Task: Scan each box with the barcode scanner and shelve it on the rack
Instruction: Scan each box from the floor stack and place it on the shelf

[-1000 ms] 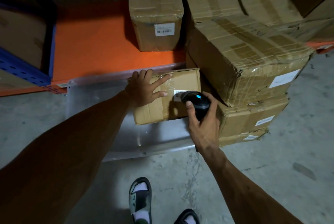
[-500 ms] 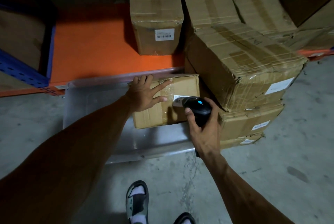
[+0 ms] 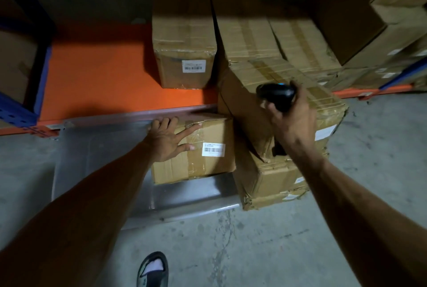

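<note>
A small cardboard box (image 3: 203, 161) with a white barcode label (image 3: 213, 149) lies on a grey metal platform (image 3: 97, 154) in front of the rack. My left hand (image 3: 169, 139) rests flat on the box's top left, fingers spread. My right hand (image 3: 292, 117) grips a black barcode scanner (image 3: 276, 93), lifted up and to the right of the label, over a larger taped box (image 3: 272, 83). The orange rack shelf (image 3: 97, 78) lies just behind the platform.
One labelled box (image 3: 184, 55) stands on the orange shelf, with more cartons (image 3: 288, 39) to its right. A stack of worn boxes (image 3: 270, 185) sits on the floor right of the small box. Blue rack uprights (image 3: 20, 113) stand at left. My sandalled foot (image 3: 153, 268) is on the concrete floor.
My right hand has lifted the scanner up and to the right, away from the small box's label, which now shows fully. My left hand stays on the box.
</note>
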`<state>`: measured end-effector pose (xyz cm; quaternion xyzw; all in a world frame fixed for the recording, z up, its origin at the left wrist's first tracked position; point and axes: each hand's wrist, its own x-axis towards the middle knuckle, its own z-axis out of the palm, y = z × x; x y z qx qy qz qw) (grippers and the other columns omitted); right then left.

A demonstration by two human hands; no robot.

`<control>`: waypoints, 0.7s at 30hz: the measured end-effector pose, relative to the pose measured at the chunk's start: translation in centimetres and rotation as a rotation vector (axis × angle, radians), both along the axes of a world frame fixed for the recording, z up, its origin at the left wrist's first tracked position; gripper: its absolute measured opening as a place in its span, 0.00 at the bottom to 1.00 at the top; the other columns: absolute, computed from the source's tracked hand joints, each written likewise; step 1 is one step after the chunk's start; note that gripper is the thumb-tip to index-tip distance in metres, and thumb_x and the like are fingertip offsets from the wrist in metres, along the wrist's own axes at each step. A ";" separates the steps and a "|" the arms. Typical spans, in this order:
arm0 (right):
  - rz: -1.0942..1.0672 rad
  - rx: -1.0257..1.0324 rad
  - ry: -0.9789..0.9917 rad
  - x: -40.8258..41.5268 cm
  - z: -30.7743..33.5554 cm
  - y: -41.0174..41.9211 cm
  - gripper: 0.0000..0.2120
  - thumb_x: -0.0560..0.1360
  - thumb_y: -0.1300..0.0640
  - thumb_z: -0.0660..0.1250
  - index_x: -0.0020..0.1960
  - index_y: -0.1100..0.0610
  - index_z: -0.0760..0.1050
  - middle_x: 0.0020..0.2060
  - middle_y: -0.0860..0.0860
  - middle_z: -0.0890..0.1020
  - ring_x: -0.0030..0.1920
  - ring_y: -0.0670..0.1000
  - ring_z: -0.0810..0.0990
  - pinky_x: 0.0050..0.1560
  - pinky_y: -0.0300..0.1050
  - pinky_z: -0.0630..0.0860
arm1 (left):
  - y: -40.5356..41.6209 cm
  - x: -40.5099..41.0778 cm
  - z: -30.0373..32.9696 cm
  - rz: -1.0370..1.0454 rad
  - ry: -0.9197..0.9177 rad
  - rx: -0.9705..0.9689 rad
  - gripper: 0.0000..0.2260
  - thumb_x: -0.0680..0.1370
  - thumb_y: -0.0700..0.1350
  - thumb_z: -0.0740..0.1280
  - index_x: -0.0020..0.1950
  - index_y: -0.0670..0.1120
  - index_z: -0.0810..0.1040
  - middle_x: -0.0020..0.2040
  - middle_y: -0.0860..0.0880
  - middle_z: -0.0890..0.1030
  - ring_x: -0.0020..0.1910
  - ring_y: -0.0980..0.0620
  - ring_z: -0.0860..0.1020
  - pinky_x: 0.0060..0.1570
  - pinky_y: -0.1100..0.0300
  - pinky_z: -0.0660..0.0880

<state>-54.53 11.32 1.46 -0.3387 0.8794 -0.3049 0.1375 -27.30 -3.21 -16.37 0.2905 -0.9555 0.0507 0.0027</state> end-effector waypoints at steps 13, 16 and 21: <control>0.009 0.283 0.099 -5.9 1.2 -4.0 0.33 0.79 0.49 0.73 0.77 0.55 0.63 0.62 0.62 0.81 0.61 0.64 0.81 0.57 0.59 0.78 | 0.0 -0.4 0.4 -0.015 0.021 0.014 0.33 0.77 0.72 0.44 0.79 0.61 0.56 0.53 0.38 0.74 0.45 0.42 0.71 0.42 0.52 0.64; 0.023 0.286 0.142 -5.9 1.0 -3.6 0.31 0.80 0.49 0.71 0.76 0.57 0.62 0.61 0.64 0.81 0.60 0.66 0.81 0.55 0.59 0.78 | 0.1 -0.5 0.8 -0.002 0.013 0.020 0.33 0.76 0.71 0.43 0.79 0.61 0.54 0.55 0.38 0.74 0.46 0.41 0.72 0.44 0.51 0.64; 0.006 0.237 0.127 -5.9 1.1 -3.6 0.29 0.79 0.51 0.72 0.75 0.58 0.66 0.62 0.66 0.80 0.63 0.69 0.79 0.61 0.61 0.78 | 0.3 -0.6 1.3 -0.002 0.026 0.016 0.32 0.76 0.70 0.43 0.78 0.60 0.55 0.54 0.37 0.75 0.45 0.41 0.72 0.44 0.51 0.65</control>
